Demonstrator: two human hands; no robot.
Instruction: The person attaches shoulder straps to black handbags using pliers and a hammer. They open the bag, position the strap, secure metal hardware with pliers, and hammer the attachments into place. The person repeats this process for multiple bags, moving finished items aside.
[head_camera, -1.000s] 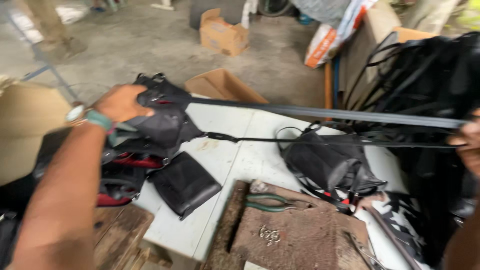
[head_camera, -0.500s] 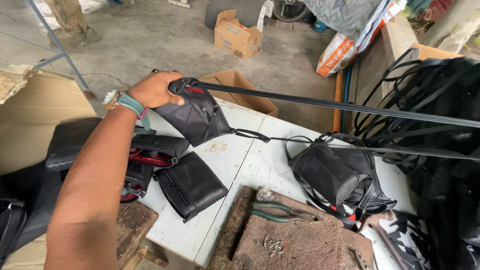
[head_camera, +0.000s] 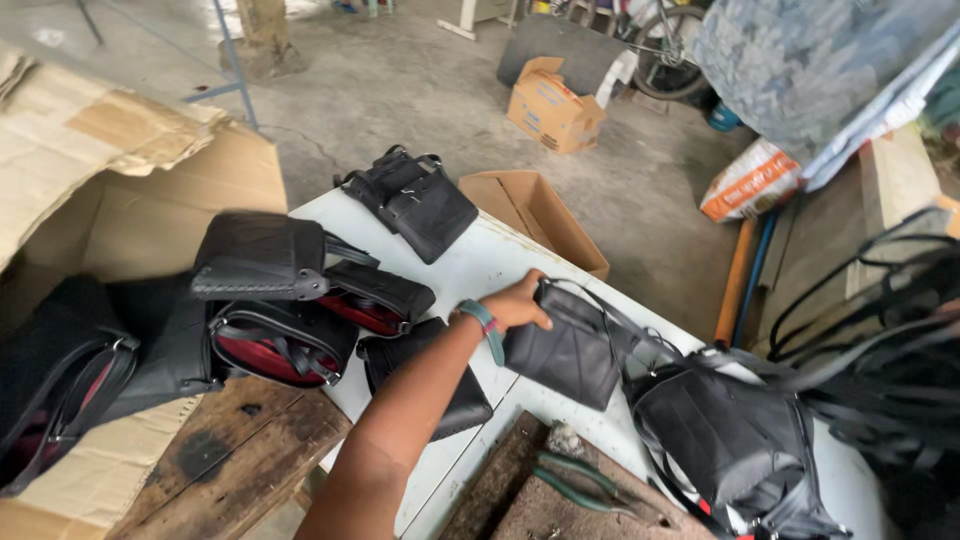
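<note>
My left hand (head_camera: 520, 302), with a teal band on the wrist, grips the top edge of a small black bag (head_camera: 575, 355) that lies on the white table (head_camera: 480, 262). Its thin strap trails right toward a larger black bag (head_camera: 730, 440). Under my forearm lies another flat black bag (head_camera: 455, 405). A pile of black bags with red lining (head_camera: 280, 310) sits left of the hand. One more black bag (head_camera: 415, 195) rests at the table's far edge. My right hand is out of sight.
Green-handled pliers (head_camera: 585, 480) lie on a brown board near the front. Black straps (head_camera: 880, 340) hang in a bundle at the right. An open cardboard box (head_camera: 545, 215) stands beyond the table, another box (head_camera: 552, 105) on the floor. Cardboard sheets (head_camera: 120, 150) lean at the left.
My left hand has lowered the small bag from the air onto the table, and the strap is no longer stretched taut. My right hand has left the view, which has swung left.
</note>
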